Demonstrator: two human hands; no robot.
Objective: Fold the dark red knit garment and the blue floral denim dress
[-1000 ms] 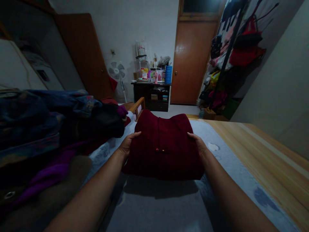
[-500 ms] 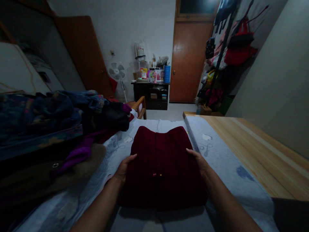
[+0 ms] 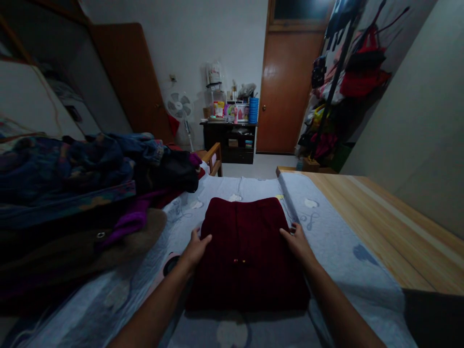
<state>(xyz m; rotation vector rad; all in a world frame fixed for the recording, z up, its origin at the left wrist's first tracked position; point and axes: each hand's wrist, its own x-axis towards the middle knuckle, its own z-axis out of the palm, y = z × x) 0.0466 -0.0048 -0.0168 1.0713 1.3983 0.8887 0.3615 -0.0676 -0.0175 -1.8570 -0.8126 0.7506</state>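
Observation:
A folded dark red garment, with two small shiny spots near its middle seam, lies flat on the patterned pale blue bedsheet. My left hand is at its left side, thumb resting by the edge and fingers apart from the thumb. On the opposite side, my right hand has its thumb at the garment's right edge and its fingers spread over the sheet. Both hands look open, though some fingers are partly hidden. Beside my left forearm, a pink object with a dark round part lies partly covered.
A heap of clothes covers the left side of the bed. Bare wooden boards run along the right. Beyond the bed are a wooden chair, a fan, a dark cabinet and a door.
The garment's raised far edge has come down flat on the sheet. My hands have loosened at its sides, and fingers now show beyond its edges. The view has shifted slightly.

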